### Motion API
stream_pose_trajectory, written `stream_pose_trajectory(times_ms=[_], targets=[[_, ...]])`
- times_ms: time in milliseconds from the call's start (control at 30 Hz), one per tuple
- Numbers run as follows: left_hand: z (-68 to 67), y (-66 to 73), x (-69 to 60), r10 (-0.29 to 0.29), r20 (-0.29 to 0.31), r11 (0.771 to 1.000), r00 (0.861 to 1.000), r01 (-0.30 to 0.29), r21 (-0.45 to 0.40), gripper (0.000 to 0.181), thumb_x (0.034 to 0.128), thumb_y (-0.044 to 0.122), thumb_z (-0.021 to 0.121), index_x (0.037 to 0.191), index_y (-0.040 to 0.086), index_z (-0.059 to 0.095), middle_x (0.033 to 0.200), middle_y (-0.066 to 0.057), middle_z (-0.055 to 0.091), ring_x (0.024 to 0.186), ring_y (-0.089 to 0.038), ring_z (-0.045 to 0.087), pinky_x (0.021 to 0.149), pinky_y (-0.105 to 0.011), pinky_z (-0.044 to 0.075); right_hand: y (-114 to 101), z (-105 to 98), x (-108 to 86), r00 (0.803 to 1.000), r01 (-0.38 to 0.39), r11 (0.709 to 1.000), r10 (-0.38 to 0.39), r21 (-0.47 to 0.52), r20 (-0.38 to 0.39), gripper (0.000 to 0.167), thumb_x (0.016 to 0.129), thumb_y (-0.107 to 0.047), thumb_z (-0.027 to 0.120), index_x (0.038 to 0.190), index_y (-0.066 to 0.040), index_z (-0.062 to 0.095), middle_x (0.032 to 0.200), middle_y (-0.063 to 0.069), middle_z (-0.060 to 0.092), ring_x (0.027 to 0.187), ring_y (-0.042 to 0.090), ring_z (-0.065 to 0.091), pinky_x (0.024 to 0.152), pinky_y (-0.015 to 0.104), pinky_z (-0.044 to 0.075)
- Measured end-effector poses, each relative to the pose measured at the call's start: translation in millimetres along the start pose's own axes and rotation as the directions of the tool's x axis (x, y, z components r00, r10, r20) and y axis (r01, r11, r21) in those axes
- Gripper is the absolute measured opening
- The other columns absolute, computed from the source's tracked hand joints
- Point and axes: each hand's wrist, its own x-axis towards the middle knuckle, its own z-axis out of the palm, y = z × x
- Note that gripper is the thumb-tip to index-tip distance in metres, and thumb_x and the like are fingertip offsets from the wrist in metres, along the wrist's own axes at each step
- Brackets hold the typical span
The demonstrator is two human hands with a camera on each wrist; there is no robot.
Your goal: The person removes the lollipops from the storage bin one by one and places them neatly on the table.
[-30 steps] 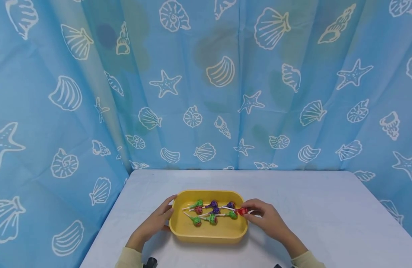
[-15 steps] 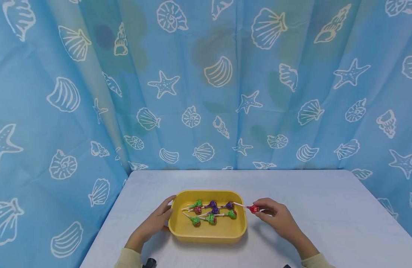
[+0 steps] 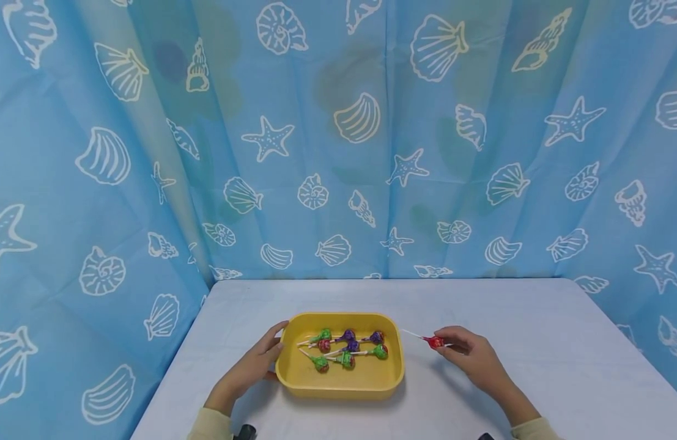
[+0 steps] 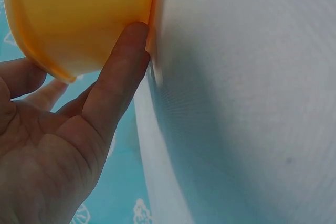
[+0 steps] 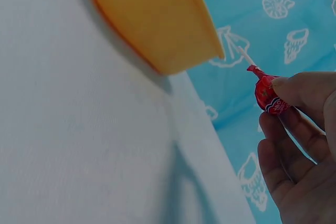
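A yellow tray (image 3: 371, 377) holds several wrapped lollipops, green, purple and red ones, with white sticks. At its left end my left hand (image 3: 250, 369) touches the wall and rim; the left wrist view has this hand (image 4: 58, 145) with a nearly straight finger along the tray's outer wall (image 4: 79, 19). Beyond the tray's right end, my right hand (image 3: 477, 362) pinches a red lollipop (image 3: 435, 342) by its wrapped head, the stick pointing left towards the rim. In the right wrist view, thumb and fingertips of the hand (image 5: 307, 140) hold the red wrapper (image 5: 269, 95) off the table.
The tray stands on a white-covered table (image 3: 481, 302), whose far edge meets a blue curtain (image 3: 338, 201) with white shell and starfish prints. The curtain also runs along the left side. Small dark objects show at the bottom edge near both sleeves.
My right hand has moved right with the red lollipop, from over the tray's right rim to outside it. My left hand has stayed at the tray's left end.
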Motion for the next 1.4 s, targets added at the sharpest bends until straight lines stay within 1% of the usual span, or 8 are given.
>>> stream_pose_trajectory(times_ms=[100,200,367,467,767,900,1000,1400], targets=[[-0.5,1.6,-1.0,0.000,-0.001,1.000,1.000,0.000,-0.005,0.052,0.1100,0.018,0.042,0.160,0.016,0.028,0.153,-0.033,0.036,0.126,-0.049,0.052,0.076,-0.050,0.061,5.5,-1.9,0.9,1.000,0.006,1.000,-0.007,-0.024,-0.009,0.026,0.090,-0.006,0.076,0.116,-0.004,0.070,0.107,0.004,0.072,0.095,0.014,0.068,0.083,0.019,0.055],[-0.7,1.7,-0.7,0.001,-0.005,1.000,1.000,-0.001,-0.011,0.051,0.1100,0.018,0.042,0.160,0.017,0.029,0.152,-0.032,0.037,0.127,-0.049,0.052,0.076,-0.050,0.061,10.7,-2.8,2.1,1.000,0.001,0.997,-0.002,-0.074,-0.017,0.027,0.089,-0.006,0.077,0.116,-0.002,0.070,0.108,0.006,0.072,0.097,0.019,0.069,0.085,0.024,0.057],[-0.5,0.7,0.1,-0.006,-0.009,1.000,1.000,0.006,-0.014,0.051,0.1098,0.019,0.043,0.159,0.017,0.030,0.152,-0.031,0.039,0.126,-0.048,0.053,0.075,-0.050,0.061,20.4,-1.0,2.9,0.997,-0.075,0.976,0.072,-0.203,-0.020,0.028,0.088,-0.004,0.077,0.115,-0.004,0.071,0.108,0.008,0.073,0.100,0.025,0.069,0.087,0.038,0.059],[-0.4,0.2,-0.3,-0.009,-0.007,1.000,1.000,0.009,-0.009,0.051,0.1099,0.018,0.043,0.159,0.017,0.030,0.151,-0.031,0.039,0.126,-0.048,0.053,0.076,-0.050,0.061,24.9,1.3,3.4,0.996,-0.093,0.964,0.091,-0.249,-0.019,0.029,0.086,0.000,0.077,0.113,-0.004,0.071,0.107,0.010,0.073,0.099,0.028,0.069,0.086,0.043,0.059],[-1.4,0.7,-1.0,0.004,0.011,1.000,1.000,-0.004,-0.004,0.052,0.1101,0.020,0.042,0.160,0.017,0.028,0.152,-0.032,0.038,0.126,-0.048,0.053,0.077,-0.050,0.061,27.9,4.6,7.1,0.999,-0.047,0.942,0.049,-0.332,-0.002,0.030,0.083,0.006,0.076,0.110,-0.004,0.071,0.108,0.011,0.072,0.102,0.030,0.068,0.086,0.047,0.058],[-2.0,-0.2,-0.5,0.011,0.024,1.000,1.000,-0.011,-0.008,0.052,0.1105,0.020,0.041,0.160,0.016,0.027,0.152,-0.033,0.037,0.126,-0.049,0.053,0.077,-0.050,0.061,28.1,5.4,8.9,1.000,-0.020,0.934,0.023,-0.355,0.003,0.030,0.083,0.008,0.075,0.110,-0.005,0.071,0.110,0.011,0.071,0.105,0.032,0.067,0.088,0.049,0.057],[-2.0,0.1,-1.0,0.010,0.016,1.000,1.000,-0.010,-0.013,0.051,0.1104,0.019,0.041,0.160,0.017,0.028,0.152,-0.032,0.037,0.126,-0.048,0.053,0.077,-0.050,0.061,28.6,5.8,9.9,1.000,-0.009,0.933,0.011,-0.359,0.002,0.030,0.084,0.008,0.074,0.111,-0.004,0.070,0.111,0.012,0.071,0.108,0.034,0.066,0.090,0.051,0.056],[-1.0,-0.1,-0.7,0.004,0.002,1.000,1.000,-0.004,-0.008,0.051,0.1104,0.018,0.042,0.160,0.017,0.029,0.152,-0.032,0.038,0.125,-0.048,0.053,0.076,-0.051,0.061,26.4,5.6,10.7,1.000,-0.030,0.934,0.026,-0.357,-0.015,0.027,0.088,0.006,0.071,0.113,-0.004,0.069,0.113,0.012,0.070,0.111,0.035,0.064,0.091,0.052,0.055]])
